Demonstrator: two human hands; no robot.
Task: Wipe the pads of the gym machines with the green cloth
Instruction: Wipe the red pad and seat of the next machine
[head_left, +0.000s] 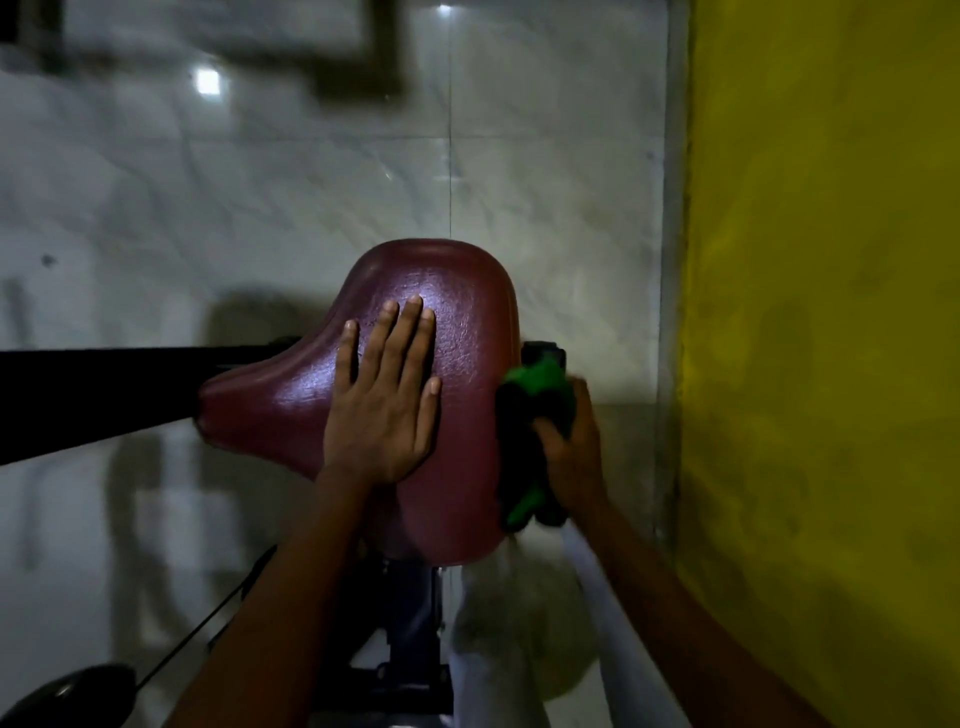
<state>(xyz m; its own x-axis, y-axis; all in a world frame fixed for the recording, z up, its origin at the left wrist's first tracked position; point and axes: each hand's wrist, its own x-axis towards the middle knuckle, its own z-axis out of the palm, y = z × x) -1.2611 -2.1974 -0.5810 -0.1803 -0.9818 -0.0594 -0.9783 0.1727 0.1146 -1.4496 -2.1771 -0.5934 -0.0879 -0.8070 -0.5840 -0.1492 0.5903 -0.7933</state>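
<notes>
The left hand (382, 410) is laid flat, fingers spread, on the maroon seat pad (462, 374); at the pad's right edge the green cloth (540, 400) is clutched in the right hand (571, 457).

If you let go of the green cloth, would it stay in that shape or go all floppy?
Probably floppy. The green cloth is bunched in folds in the right hand, so it looks soft. It likely weighs little, since one hand holds it easily. It would probably drape over the red seat, not slide off.

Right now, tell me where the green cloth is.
In the head view, the green cloth is gripped in the right hand against the right edge of the maroon seat pad, near the yellow wall.
</notes>
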